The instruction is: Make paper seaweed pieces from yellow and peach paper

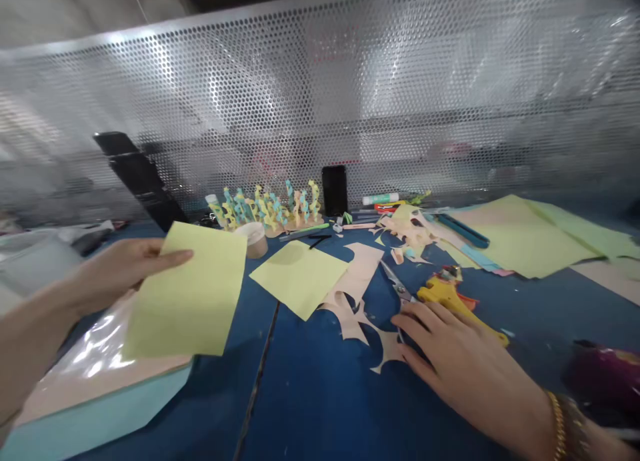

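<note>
My left hand point(133, 266) pinches the upper left edge of a yellow paper sheet point(193, 294), which hangs above the table at the left. My right hand point(450, 354) lies over the handles of the scissors point(397, 282), its fingers around them; how firmly they hold is hidden. A yellow hot-glue gun point(450, 298) is just beyond that hand. Between the hands, a square yellow sheet point(300, 278) lies flat beside a cut pink paper scrap point(357, 268).
Curly paper pieces point(273, 208) stand at the back beside a small cup point(255, 240). A black phone point(335, 190) leans upright against the perforated metal screen point(300, 101). Larger sheets point(520, 238) lie at the right. Plastic-covered pink and blue paper point(105, 414) lies at the lower left.
</note>
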Demonstrator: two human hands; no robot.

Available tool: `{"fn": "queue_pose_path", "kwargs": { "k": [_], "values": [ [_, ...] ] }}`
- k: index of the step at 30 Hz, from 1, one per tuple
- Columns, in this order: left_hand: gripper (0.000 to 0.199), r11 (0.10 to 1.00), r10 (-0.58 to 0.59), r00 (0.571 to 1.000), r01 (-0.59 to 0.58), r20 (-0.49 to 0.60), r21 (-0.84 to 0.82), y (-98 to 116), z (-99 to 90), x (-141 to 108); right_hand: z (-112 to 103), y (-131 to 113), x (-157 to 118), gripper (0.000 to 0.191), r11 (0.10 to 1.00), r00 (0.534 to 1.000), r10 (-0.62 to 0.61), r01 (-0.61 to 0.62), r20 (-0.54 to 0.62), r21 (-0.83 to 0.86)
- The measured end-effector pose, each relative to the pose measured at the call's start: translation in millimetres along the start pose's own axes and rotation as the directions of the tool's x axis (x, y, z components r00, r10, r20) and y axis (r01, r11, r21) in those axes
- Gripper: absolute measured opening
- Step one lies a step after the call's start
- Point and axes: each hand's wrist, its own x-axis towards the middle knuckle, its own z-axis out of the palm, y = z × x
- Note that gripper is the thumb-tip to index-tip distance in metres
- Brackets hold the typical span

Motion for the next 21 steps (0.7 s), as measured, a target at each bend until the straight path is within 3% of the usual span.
{"fn": "queue_pose_path", "kwargs": {
  "k": [1, 5, 8, 11, 13, 15, 18, 21],
  "values": [
    [0.018, 0.999, -0.039, 0.994, 0.041, 0.107, -0.016, 4.7, -1.9, -2.8, 0.1, -0.1, 0.2, 0.020, 1.000, 1.000, 0.017, -0.017, 0.022, 0.000],
    [0.022, 0.964, -0.010, 0.999, 0.020, 0.038, -0.265, 16.1, 12.1, -10.4, 0.3, 7.9, 2.4, 0.024, 0.996, 0.994, 0.073, -0.069, 0.080, -0.057],
    [0.017, 0.851, 0.084, 0.996, -0.063, 0.017, -0.522, 18.3, 44.0, -16.8, -2.0, 18.1, 5.6, 0.024, 0.988, 0.988, 0.117, -0.106, 0.105, -0.112],
    [0.013, 0.749, 0.084, 0.989, 0.018, 0.122, -0.662, 19.2, 81.0, -26.3, -7.8, 16.8, 10.6, 0.024, 0.988, 0.988, 0.126, -0.117, 0.090, -0.099],
    [0.020, 0.715, 0.100, 0.969, 0.087, 0.225, -0.694, 19.8, 102.6, -33.1, -11.5, 6.7, 14.5, 0.026, 0.997, 0.995, 0.075, -0.074, 0.061, -0.017],
    [0.020, 0.704, 0.097, 0.960, 0.119, 0.261, -0.700, 20.5, 119.4, -38.6, -12.4, -6.7, 18.4, 0.027, 0.994, 0.995, -0.067, 0.060, 0.070, 0.094],
    [0.017, 0.607, 0.095, 0.971, 0.117, 0.218, -0.786, 20.0, 134.7, -42.5, -8.5, -20.4, 25.0, 0.030, 0.954, 0.956, -0.272, 0.253, 0.113, 0.159],
    [0.014, 0.557, 0.030, 0.977, 0.159, 0.211, -0.815, 13.4, 141.6, -43.8, -5.9, -21.9, 32.0, 0.027, 0.960, 0.959, -0.261, 0.246, 0.113, 0.132]
  ]
}}
